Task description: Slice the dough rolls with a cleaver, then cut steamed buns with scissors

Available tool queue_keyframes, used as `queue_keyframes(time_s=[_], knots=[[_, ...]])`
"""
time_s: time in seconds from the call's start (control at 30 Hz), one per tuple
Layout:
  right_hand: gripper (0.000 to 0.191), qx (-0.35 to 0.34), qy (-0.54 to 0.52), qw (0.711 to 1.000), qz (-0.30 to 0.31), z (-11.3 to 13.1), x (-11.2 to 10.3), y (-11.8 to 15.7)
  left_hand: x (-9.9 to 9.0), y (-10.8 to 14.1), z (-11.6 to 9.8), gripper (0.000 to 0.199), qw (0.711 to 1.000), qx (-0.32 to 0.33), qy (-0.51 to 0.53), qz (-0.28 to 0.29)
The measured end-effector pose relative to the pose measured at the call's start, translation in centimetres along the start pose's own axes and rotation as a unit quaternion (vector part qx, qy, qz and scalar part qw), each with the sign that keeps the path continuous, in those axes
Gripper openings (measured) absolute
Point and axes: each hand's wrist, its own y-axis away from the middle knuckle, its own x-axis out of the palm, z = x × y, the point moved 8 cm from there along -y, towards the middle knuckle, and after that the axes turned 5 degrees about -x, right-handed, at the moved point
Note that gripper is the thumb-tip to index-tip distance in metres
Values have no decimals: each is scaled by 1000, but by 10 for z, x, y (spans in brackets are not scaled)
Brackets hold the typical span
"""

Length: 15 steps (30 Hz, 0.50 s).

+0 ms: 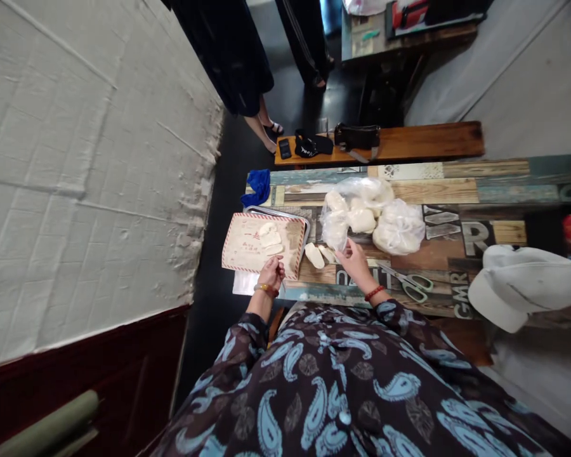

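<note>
My left hand [272,273] is closed at the near edge of a paper sheet [233,244] with a red-striped border. A thin thing shows by its fingers, too small to make out. White slices [270,238], looking like steamed bun, lie on the paper just beyond this hand. My right hand [355,261] pinches the near edge of a clear plastic bag [335,231] that holds white buns [361,217]. Left of that hand, cut bun pieces [315,256] rest on the table. Another tied bag of buns [398,227] sits to the right.
Scissors [412,284] lie right of my right hand, and a white cap [523,285] is farther right. A metal tray [307,230] sits under the paper. A blue cloth [257,186] lies at the far left corner. Beyond, a bench [423,141] holds bags; two people stand behind.
</note>
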Motion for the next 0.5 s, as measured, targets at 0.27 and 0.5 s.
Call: queue_keyframes(time_s=[0.27,0.5], knots=[[38,-24,23,999,14,23,3,-10,-30,-45,-13,28,999,14,-7,-36],[35,-51,45,997,40,48,-12,2,-50,-77,-32,33,999,36,-25,-22]])
